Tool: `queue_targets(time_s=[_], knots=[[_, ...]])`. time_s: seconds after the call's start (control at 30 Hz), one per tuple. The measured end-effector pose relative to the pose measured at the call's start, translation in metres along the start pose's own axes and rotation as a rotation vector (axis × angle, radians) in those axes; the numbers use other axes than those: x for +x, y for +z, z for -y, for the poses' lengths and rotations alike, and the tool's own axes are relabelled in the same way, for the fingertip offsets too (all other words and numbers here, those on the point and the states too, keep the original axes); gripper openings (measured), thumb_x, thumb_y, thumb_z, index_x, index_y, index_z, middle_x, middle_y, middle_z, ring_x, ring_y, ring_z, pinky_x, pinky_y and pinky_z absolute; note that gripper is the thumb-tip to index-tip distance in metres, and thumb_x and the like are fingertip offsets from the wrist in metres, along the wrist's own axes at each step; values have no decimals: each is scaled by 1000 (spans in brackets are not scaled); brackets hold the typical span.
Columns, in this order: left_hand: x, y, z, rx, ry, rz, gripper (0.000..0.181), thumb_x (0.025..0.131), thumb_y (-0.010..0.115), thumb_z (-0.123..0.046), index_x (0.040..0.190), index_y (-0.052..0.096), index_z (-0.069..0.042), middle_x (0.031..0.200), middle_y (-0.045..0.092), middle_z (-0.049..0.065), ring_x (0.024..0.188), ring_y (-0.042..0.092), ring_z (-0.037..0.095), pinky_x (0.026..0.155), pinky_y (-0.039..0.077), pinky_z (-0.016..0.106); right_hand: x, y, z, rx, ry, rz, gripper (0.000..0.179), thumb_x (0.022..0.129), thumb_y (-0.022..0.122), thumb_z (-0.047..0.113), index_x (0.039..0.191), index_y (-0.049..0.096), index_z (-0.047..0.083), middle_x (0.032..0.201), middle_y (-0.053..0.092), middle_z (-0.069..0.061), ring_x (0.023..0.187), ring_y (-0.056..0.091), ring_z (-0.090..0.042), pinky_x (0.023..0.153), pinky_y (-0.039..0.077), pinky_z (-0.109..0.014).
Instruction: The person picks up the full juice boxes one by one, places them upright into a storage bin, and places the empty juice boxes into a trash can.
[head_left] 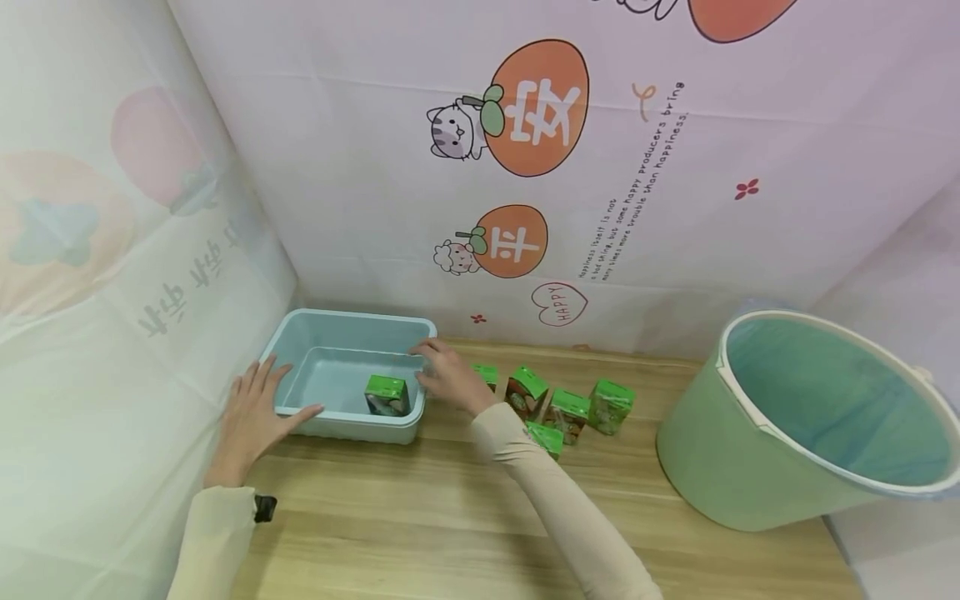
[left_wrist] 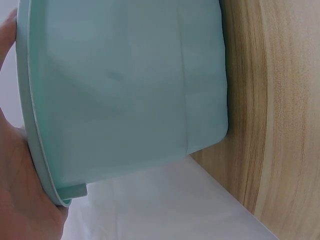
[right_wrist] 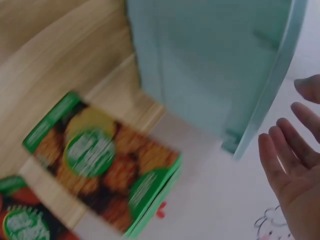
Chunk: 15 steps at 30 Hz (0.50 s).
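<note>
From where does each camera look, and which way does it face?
Head: worn on the head, facing forward and down at tub, boxes and bucket; left hand and right hand show, with sleeves.
Left wrist: on that wrist, facing the tub's outer side and table; part of the left hand shows.
Right wrist: on that wrist, facing tub and boxes; fingers of the right hand show.
Both wrist views share the tub.

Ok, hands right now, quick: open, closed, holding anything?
Left hand: open, fingers spread, resting on the tub.
Right hand: open, holding nothing, at the tub's other end.
</note>
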<state>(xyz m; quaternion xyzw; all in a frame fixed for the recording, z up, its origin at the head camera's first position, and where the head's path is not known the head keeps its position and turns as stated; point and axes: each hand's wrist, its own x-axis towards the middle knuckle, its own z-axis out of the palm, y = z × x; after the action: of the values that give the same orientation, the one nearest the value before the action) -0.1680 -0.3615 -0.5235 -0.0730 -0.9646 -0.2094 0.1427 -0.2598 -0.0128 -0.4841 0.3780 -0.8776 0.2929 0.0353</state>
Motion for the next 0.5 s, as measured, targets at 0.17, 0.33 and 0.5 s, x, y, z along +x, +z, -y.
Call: queue_targets(time_s=[0.17, 0.33, 0.5], knots=[[-2, 0, 0, -5, -7, 6, 100, 87, 76, -63, 154, 45, 5, 166, 26, 33, 152, 19, 58, 125, 6, 69, -14, -10, -22, 29, 8, 6, 41, 98, 76, 6, 135, 63, -6, 141, 59, -27, 135, 56, -41, 113, 48, -51], [-2, -1, -1, -10, -3, -7, 99, 86, 77, -62, 153, 46, 5, 165, 28, 33, 152, 20, 58, 124, 9, 71, -27, -19, -39, 19, 125, 65, 48, 98, 78, 13, 142, 61, 2, 149, 55, -21, 138, 54, -39, 111, 50, -51], [-1, -1, -1, -3, -1, -12, 99, 86, 77, -62, 152, 47, 5, 165, 29, 33, 151, 21, 58, 124, 10, 70, -34, -24, -52, -6, 224, 116, 58, 95, 81, 14, 147, 57, 2, 152, 53, -21, 138, 53, -41, 110, 50, -54]])
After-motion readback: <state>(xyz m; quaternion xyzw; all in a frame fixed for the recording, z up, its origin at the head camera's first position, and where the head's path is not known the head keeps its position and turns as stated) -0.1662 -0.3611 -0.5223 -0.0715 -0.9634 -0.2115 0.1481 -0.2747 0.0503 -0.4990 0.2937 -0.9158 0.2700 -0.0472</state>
